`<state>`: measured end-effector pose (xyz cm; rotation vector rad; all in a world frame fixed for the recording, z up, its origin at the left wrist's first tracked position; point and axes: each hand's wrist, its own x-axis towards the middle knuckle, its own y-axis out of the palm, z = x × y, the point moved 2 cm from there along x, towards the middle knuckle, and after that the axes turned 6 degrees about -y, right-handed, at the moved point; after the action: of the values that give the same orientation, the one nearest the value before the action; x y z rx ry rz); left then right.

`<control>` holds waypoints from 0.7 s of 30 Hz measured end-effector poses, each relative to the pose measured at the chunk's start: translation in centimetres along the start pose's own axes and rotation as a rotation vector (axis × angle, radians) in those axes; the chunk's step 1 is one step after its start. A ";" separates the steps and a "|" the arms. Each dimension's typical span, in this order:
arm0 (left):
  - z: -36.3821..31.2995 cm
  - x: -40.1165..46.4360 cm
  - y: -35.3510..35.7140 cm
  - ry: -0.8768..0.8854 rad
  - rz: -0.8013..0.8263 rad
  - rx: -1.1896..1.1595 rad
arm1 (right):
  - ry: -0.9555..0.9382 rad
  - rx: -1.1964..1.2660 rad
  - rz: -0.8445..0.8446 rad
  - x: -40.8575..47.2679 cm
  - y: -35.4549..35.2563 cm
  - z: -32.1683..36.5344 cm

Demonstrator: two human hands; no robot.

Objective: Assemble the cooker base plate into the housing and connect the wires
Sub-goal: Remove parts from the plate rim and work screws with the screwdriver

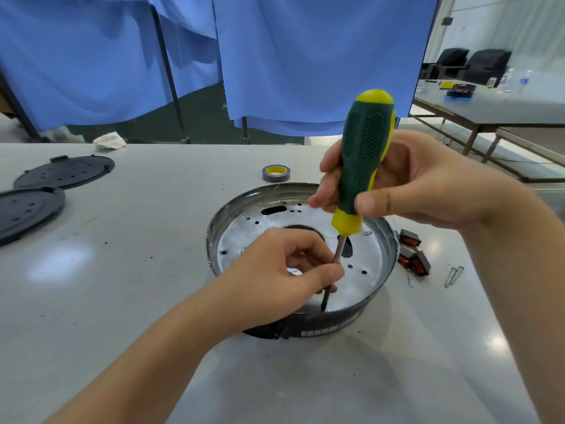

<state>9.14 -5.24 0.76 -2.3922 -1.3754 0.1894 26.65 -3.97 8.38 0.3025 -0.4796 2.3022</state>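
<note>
Housing [301,261] single; right hand [406,185] grips one screwdriver [360,166], left hand [284,270] pinches its shaft; apparently two nails [454,275].

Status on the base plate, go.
Right hand grips screwdriver. Left hand pinches its shaft. Tip at base plate near rim. Nothing blocking.

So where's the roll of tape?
In the head view, the roll of tape lies flat on the table, just behind the round metal housing, left of the screwdriver.
</note>
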 end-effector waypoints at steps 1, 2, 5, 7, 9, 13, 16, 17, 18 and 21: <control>0.0 -0.1 -0.1 -0.008 0.022 0.038 | 0.001 -0.048 -0.012 0.0 0.3 0.4; 0.0 -0.1 -0.2 -0.020 0.050 0.091 | 0.007 -0.093 -0.031 0.0 0.5 0.7; 0.3 -0.1 -0.1 -0.048 0.156 0.367 | 0.049 -0.196 -0.115 0.3 1.1 1.2; 0.3 0.0 0.3 -0.053 0.189 0.480 | 0.079 -0.296 -0.182 0.6 1.5 1.4; 0.3 0.1 0.6 -0.041 0.176 0.527 | 0.076 -0.446 -0.244 0.8 1.9 1.7; 0.5 0.1 0.6 -0.065 0.143 0.495 | -0.011 -0.612 -0.289 1.6 3.6 1.6; 0.7 0.2 0.8 -0.049 0.140 0.500 | -0.058 -0.699 -0.341 2.0 4.5 1.4; 0.7 0.3 0.9 -0.044 0.140 0.497 | -0.060 -0.736 -0.375 2.0 4.6 1.3; 0.7 0.3 0.9 -0.043 0.136 0.488 | -0.059 -0.771 -0.417 1.9 4.6 1.2; 0.9 0.2 0.9 -0.047 0.111 0.456 | -0.031 -0.830 -0.542 1.7 4.5 0.9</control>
<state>9.70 -5.24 -0.36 -2.0884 -1.0764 0.5304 22.29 -6.22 8.63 0.0381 -1.1499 1.4259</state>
